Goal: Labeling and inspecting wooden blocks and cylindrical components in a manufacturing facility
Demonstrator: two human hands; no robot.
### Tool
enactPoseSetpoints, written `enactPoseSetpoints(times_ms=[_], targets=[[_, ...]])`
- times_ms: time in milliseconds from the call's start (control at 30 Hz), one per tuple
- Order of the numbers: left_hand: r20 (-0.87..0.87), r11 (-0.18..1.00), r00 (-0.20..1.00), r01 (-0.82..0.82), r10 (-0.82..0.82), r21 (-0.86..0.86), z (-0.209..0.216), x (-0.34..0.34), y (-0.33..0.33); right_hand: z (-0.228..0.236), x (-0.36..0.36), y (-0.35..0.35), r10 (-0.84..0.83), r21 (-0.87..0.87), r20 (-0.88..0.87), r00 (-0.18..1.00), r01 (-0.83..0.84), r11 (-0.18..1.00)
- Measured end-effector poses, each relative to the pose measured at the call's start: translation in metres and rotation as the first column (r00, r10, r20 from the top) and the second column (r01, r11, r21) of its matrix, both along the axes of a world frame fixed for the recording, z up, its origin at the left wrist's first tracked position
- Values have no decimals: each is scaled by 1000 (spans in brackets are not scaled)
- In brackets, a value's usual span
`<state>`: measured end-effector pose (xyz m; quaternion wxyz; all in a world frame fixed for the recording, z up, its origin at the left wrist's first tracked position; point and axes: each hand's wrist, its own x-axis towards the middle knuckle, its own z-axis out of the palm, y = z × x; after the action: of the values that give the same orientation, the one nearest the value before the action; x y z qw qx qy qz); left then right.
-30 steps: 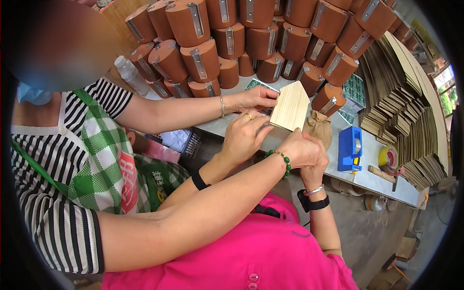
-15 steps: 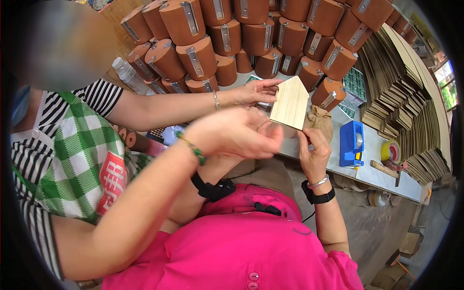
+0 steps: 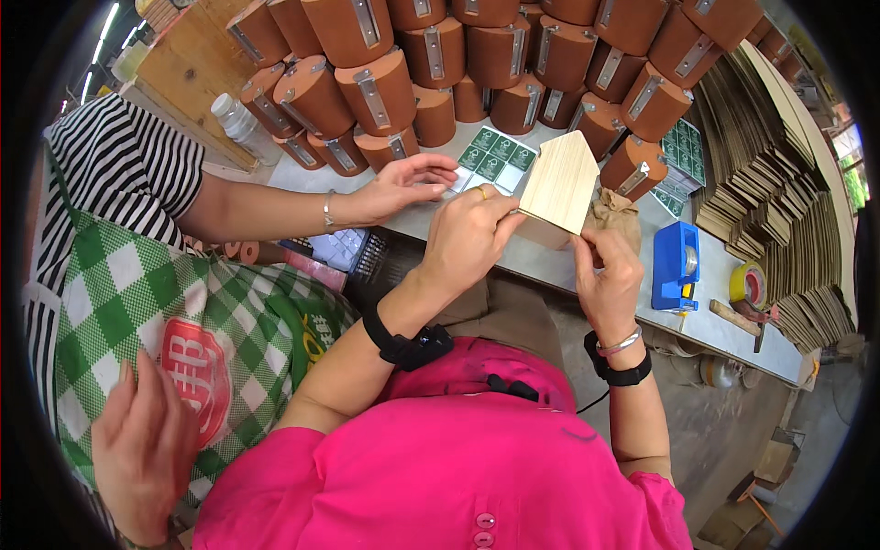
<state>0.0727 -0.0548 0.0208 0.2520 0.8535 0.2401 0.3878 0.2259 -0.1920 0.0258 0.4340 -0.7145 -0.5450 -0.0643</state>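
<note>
Grey worktable (image 3: 724, 330), concrete floor (image 3: 724, 431)

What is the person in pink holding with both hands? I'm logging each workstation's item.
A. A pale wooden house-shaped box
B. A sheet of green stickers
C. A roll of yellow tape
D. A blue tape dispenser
A: the left hand and right hand both grip the pale wooden house-shaped box, while the blue tape dispenser sits untouched on the table.
</note>
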Motion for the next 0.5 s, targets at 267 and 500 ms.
enactPoseSetpoints(times_ms=[267,500], targets=[[24,1000,1000,10,-10,-2,0,1,2,9,6,2,14,-91,-84,996,-21,996],[28,995,999,46,-44,-86,-1,2,5,14,16,3,86,-112,-161,983,-105,988]])
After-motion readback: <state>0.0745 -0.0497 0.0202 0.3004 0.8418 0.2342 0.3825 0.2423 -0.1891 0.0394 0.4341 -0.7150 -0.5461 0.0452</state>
